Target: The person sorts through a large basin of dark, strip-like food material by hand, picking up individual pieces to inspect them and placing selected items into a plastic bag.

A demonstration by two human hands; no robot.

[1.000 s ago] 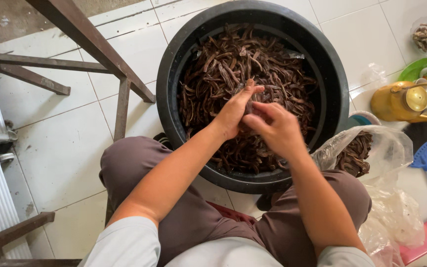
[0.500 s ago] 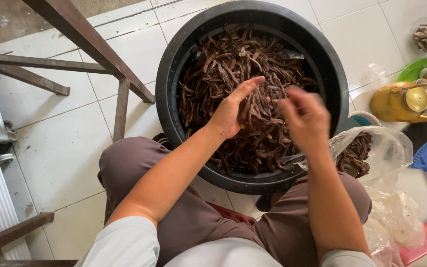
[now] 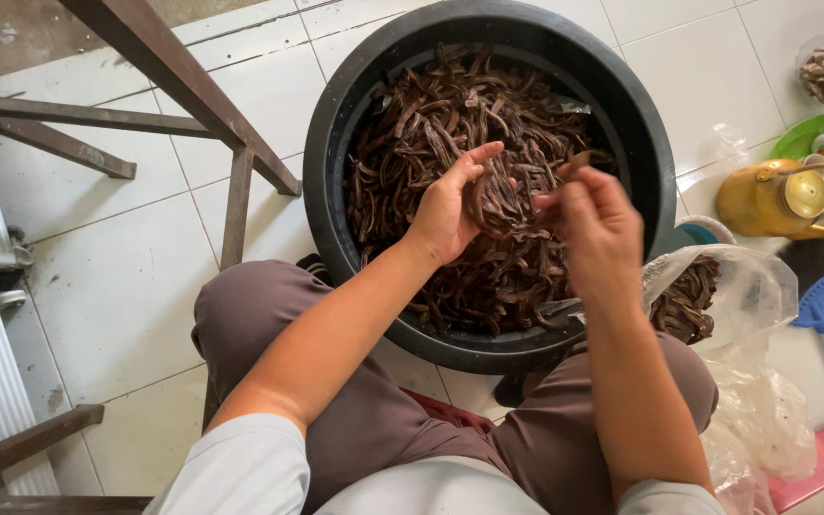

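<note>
Left hand (image 3: 450,215) cups dark pods (image 3: 498,205); right hand (image 3: 598,229) pinches one; clear bag (image 3: 717,296) right.

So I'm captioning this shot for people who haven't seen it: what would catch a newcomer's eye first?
A big black tub heaped with dark brown dried pods fills the middle of the white tiled floor. Above it the left hand cups a few pods while the right hand pinches one. At right stands a brass-coloured kettle.
</note>
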